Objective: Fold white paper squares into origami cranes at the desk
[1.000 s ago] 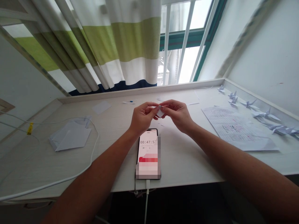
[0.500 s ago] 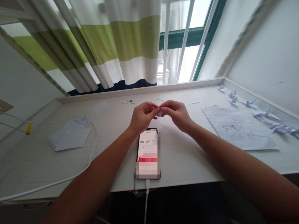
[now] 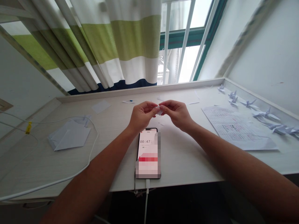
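Observation:
My left hand (image 3: 141, 116) and my right hand (image 3: 177, 114) meet above the middle of the white desk (image 3: 112, 137). Both pinch a small folded piece of white paper (image 3: 159, 110) between thumb and fingertips, held just above the desk. Most of the paper is hidden by my fingers. Directly below my hands lies a phone (image 3: 148, 153) with a timer on its lit screen, a white cable (image 3: 146, 199) plugged into its near end.
A stack of white paper sheets (image 3: 68, 135) lies at the left, with a white cord (image 3: 88, 161) looping past it. A printed sheet (image 3: 235, 127) lies at the right. Several folded paper cranes (image 3: 265, 114) line the right edge. Paper scraps (image 3: 101, 106) lie near the striped curtain (image 3: 105, 46).
My hands have shifted very slightly while working the small paper between the fingertips; less of it shows now. Nothing else on the desk has moved.

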A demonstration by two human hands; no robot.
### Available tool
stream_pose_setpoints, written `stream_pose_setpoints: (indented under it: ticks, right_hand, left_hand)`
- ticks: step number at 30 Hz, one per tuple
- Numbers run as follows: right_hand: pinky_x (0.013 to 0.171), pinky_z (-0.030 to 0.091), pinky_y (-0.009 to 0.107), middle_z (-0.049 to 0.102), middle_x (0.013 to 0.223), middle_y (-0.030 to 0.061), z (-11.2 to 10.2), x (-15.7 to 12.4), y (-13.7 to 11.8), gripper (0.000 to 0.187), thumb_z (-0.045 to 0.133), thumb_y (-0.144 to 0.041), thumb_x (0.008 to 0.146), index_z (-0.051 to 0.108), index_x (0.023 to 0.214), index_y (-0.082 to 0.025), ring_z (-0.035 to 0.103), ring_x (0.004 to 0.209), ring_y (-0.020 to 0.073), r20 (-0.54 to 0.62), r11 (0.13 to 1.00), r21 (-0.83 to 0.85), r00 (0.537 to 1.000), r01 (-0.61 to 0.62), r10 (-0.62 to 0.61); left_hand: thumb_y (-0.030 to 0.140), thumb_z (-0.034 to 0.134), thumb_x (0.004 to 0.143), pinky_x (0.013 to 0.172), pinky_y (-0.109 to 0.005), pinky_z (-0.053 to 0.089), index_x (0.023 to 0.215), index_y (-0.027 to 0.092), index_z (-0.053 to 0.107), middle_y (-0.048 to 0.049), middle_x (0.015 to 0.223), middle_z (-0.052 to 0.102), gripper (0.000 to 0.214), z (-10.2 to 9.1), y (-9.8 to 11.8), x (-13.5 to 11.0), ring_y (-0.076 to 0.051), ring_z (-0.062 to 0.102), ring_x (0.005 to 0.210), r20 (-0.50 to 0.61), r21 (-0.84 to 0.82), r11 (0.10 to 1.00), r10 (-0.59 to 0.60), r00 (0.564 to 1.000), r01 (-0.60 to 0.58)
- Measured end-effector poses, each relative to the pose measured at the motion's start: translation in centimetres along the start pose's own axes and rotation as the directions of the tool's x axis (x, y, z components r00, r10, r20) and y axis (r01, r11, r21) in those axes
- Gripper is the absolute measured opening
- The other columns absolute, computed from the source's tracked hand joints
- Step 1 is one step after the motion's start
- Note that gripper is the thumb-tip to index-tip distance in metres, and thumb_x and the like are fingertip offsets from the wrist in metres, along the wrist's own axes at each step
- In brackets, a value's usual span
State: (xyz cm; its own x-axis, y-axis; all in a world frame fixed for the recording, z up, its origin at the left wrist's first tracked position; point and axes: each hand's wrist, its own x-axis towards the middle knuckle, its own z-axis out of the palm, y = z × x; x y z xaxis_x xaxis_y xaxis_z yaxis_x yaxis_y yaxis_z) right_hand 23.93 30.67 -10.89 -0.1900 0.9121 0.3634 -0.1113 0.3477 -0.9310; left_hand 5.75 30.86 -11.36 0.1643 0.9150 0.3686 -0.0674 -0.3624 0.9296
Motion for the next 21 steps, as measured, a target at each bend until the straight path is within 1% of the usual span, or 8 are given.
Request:
stream_pose_setpoints:
  ticks: [3, 7, 10, 13, 21]
  right_hand:
    - [0.078, 0.061, 0.040, 0.078, 0.086, 0.0046, 0.02, -0.01, 0.04, 0.032, 0.090, -0.048, 0.079, 0.080, 0.094, -0.021, 0.070, 0.079, 0.0190, -0.015, 1.000, -0.020, 1.000, -0.002, 0.002]
    - [0.076, 0.060, 0.040, 0.076, 0.083, 0.0040, 0.09, -0.07, -0.13, 0.032, 0.090, -0.049, 0.079, 0.079, 0.091, -0.021, 0.068, 0.076, 0.0183, -0.037, 0.999, -0.034, 0.999, -0.010, 0.008]
    - [0.077, 0.059, 0.039, 0.075, 0.082, 0.0034, 0.08, -0.08, -0.23, 0.029, 0.088, -0.047, 0.081, 0.078, 0.090, -0.021, 0.067, 0.076, 0.0180, -0.023, 1.000, -0.022, 1.000, -0.014, 0.013]
    - [0.077, 0.058, 0.038, 0.075, 0.081, 0.0031, 0.05, -0.07, -0.22, 0.026, 0.087, -0.044, 0.083, 0.078, 0.089, -0.020, 0.067, 0.077, 0.0177, -0.015, 1.000, 0.000, 1.000, -0.017, 0.017]
    - [0.078, 0.059, 0.038, 0.076, 0.086, 0.0032, 0.05, -0.11, -0.40, 0.026, 0.089, -0.042, 0.081, 0.078, 0.092, -0.020, 0.069, 0.079, 0.0180, 0.005, 1.000, -0.001, 1.000, 0.003, -0.003]
  left_hand:
    - [0.044, 0.086, 0.082, 0.068, -0.029, 0.062, 0.094, 0.017, 0.077, -0.0069, 0.084, 0.082, 0.031, -0.12, 0.11, 0.04, -0.020, 0.079, 0.079, 0.011, 0.018, 1.000, -0.021, 1.000, 0.021]
    - [0.045, 0.087, 0.081, 0.068, -0.030, 0.062, 0.095, 0.016, 0.078, -0.0081, 0.085, 0.082, 0.034, -0.21, 0.02, 0.11, -0.020, 0.079, 0.078, 0.002, 0.028, 0.999, -0.026, 1.000, 0.026]
    - [0.045, 0.089, 0.079, 0.068, -0.030, 0.062, 0.094, 0.016, 0.079, -0.0077, 0.085, 0.082, 0.034, -0.23, -0.07, 0.12, -0.019, 0.077, 0.075, 0.003, 0.040, 0.999, -0.007, 1.000, 0.007]
    - [0.044, 0.087, 0.081, 0.068, -0.030, 0.061, 0.094, 0.017, 0.080, -0.0072, 0.085, 0.082, 0.031, -0.28, -0.14, 0.12, -0.018, 0.076, 0.074, 0.011, 0.053, 0.998, 0.015, 1.000, -0.016]
    - [0.038, 0.085, 0.084, 0.069, -0.028, 0.060, 0.095, 0.017, 0.079, -0.0064, 0.085, 0.082, 0.025, -0.57, -0.19, 0.22, -0.017, 0.076, 0.077, 0.028, 0.047, 0.999, 0.025, 0.999, -0.026]
